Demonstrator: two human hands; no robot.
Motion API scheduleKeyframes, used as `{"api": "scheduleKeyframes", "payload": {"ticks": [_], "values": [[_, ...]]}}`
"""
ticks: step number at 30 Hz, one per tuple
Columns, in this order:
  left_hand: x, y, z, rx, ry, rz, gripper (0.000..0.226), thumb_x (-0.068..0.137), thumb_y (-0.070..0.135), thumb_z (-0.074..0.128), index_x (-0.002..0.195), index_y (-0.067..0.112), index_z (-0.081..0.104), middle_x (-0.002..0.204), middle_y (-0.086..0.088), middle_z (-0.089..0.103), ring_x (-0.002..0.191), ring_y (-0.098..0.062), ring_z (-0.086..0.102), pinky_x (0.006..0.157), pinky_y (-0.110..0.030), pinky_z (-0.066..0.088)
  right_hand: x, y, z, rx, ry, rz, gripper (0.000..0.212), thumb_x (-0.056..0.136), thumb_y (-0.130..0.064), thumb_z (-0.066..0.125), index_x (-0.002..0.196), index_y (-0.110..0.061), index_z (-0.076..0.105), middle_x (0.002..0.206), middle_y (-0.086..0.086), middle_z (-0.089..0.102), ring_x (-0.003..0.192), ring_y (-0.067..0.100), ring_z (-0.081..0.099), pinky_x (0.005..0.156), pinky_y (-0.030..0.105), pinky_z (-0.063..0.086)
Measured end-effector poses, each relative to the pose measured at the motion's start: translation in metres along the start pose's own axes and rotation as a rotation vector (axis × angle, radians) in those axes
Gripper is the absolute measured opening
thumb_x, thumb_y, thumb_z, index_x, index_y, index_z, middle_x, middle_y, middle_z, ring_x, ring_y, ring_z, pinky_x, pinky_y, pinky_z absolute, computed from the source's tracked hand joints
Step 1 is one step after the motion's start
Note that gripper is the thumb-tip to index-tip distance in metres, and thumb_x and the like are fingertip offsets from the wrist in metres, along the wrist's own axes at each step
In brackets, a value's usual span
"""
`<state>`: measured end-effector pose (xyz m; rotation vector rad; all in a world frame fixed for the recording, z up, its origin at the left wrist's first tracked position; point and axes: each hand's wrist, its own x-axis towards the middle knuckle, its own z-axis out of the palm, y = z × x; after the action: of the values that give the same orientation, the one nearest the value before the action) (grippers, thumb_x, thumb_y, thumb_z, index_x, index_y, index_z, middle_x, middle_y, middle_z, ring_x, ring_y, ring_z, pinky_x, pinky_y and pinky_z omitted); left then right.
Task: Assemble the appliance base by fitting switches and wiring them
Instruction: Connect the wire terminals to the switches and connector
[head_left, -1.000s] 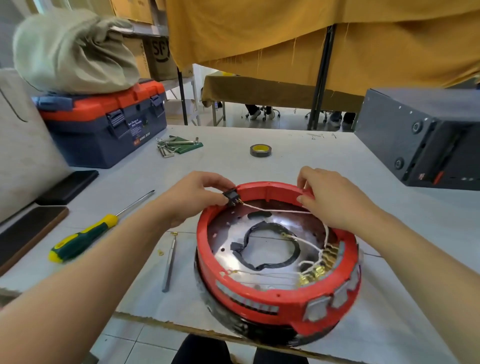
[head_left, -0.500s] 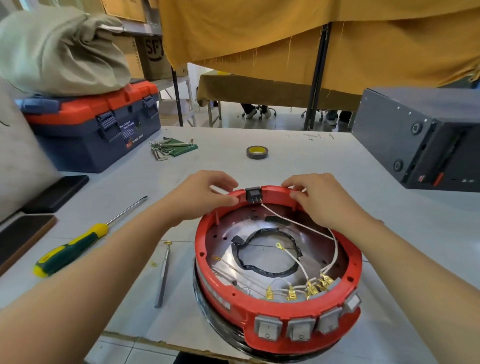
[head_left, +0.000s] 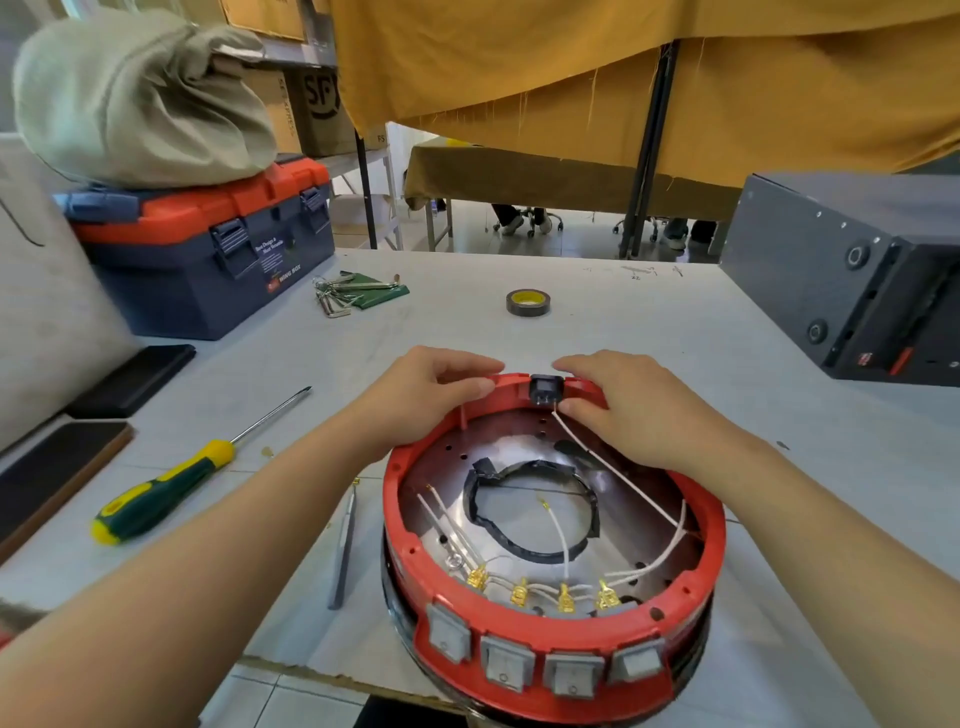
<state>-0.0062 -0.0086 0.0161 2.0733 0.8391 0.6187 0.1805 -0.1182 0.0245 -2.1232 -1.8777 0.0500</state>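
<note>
A round red appliance base (head_left: 714, 525) lies on the white table near its front edge, open side up. Several grey rocker switches (head_left: 506, 661) sit in its near wall, with brass terminals and white wires (head_left: 561, 540) behind them. A small black socket (head_left: 544, 389) sits in the far rim, one white wire running from it. My left hand (head_left: 426, 397) grips the far rim just left of the socket. My right hand (head_left: 623, 402) grips the rim just right of it, thumb inside beside the wire.
A green-yellow screwdriver (head_left: 171, 491) and thin tweezers (head_left: 343, 551) lie to the left of the base. Farther back are a tape roll (head_left: 528, 302), hex keys (head_left: 345, 291) and a blue-orange toolbox (head_left: 208, 244). A dark metal box (head_left: 852, 275) stands at the right. Phones lie at the far left.
The base has been turned so the switches face me and the black socket sits at the far rim. Both hands have closed in on the rim at either side of the socket.
</note>
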Motion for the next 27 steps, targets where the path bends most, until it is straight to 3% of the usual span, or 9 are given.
{"api": "scheduleKeyframes", "payload": {"ticks": [4, 8, 13, 18, 23, 25, 27], "values": [[-0.018, -0.011, -0.035, -0.024, 0.027, -0.07, 0.017, 0.09, 0.02, 0.062, 0.099, 0.031, 0.072, 0.094, 0.016, 0.072, 0.088, 0.001, 0.065, 0.071, -0.005, 0.047, 0.005, -0.007, 0.009, -0.023, -0.068, -0.108, 0.056, 0.093, -0.045, 0.05, 0.144, -0.035, 0.029, 0.135, -0.002, 0.046, 0.123, 0.02, 0.043, 0.097, 0.039, 0.042], [-0.045, -0.032, -0.081, 0.293, 0.029, -0.158, 0.014, 0.084, 0.021, 0.07, 0.086, 0.034, 0.072, 0.087, 0.018, 0.071, 0.08, 0.001, 0.065, 0.075, -0.014, 0.047, 0.006, -0.006, 0.014, -0.082, -0.038, -0.113, 0.053, 0.094, -0.044, 0.047, 0.143, -0.038, 0.027, 0.125, -0.003, 0.049, 0.116, 0.021, 0.045, 0.089, 0.039, 0.045], [-0.069, -0.055, -0.097, 0.603, -0.15, -0.236, 0.014, 0.081, 0.023, 0.073, 0.092, 0.032, 0.072, 0.09, 0.014, 0.067, 0.083, -0.001, 0.06, 0.077, -0.019, 0.049, 0.006, -0.006, 0.017, -0.11, -0.007, -0.138, 0.054, 0.094, -0.046, 0.043, 0.145, -0.036, 0.026, 0.125, -0.003, 0.049, 0.114, 0.02, 0.046, 0.087, 0.037, 0.045], [-0.07, -0.066, -0.079, 0.623, -0.127, -0.155, 0.011, 0.079, 0.025, 0.075, 0.089, 0.025, 0.072, 0.088, 0.01, 0.063, 0.076, 0.0, 0.055, 0.066, -0.01, 0.04, 0.004, -0.005, 0.017, -0.117, 0.004, -0.152, 0.056, 0.093, -0.05, 0.042, 0.144, -0.034, 0.026, 0.123, -0.002, 0.049, 0.113, 0.02, 0.047, 0.087, 0.038, 0.046], [-0.064, -0.067, -0.071, 0.657, -0.149, -0.137, 0.008, 0.085, 0.024, 0.068, 0.08, 0.027, 0.063, 0.086, 0.008, 0.058, 0.082, -0.012, 0.054, 0.077, -0.025, 0.045, 0.004, -0.005, 0.017, -0.124, 0.004, -0.152, 0.057, 0.093, -0.049, 0.043, 0.144, -0.034, 0.026, 0.123, -0.002, 0.049, 0.114, 0.019, 0.046, 0.087, 0.038, 0.046], [-0.065, -0.066, -0.07, 0.641, -0.065, -0.074, 0.009, 0.087, 0.021, 0.066, 0.08, 0.026, 0.062, 0.084, 0.009, 0.058, 0.081, -0.012, 0.054, 0.072, -0.015, 0.041, 0.004, -0.005, 0.017, -0.123, 0.006, -0.149, 0.057, 0.092, -0.05, 0.043, 0.144, -0.034, 0.026, 0.123, -0.002, 0.049, 0.113, 0.019, 0.046, 0.087, 0.037, 0.046], [-0.066, -0.061, -0.071, 0.53, 0.126, 0.003, 0.01, 0.085, 0.016, 0.067, 0.08, 0.023, 0.063, 0.08, 0.007, 0.063, 0.076, -0.009, 0.055, 0.067, -0.006, 0.037, 0.004, -0.004, 0.017, -0.121, 0.009, -0.148, 0.057, 0.092, -0.05, 0.043, 0.144, -0.034, 0.027, 0.123, -0.002, 0.049, 0.113, 0.019, 0.047, 0.087, 0.036, 0.046]]}}
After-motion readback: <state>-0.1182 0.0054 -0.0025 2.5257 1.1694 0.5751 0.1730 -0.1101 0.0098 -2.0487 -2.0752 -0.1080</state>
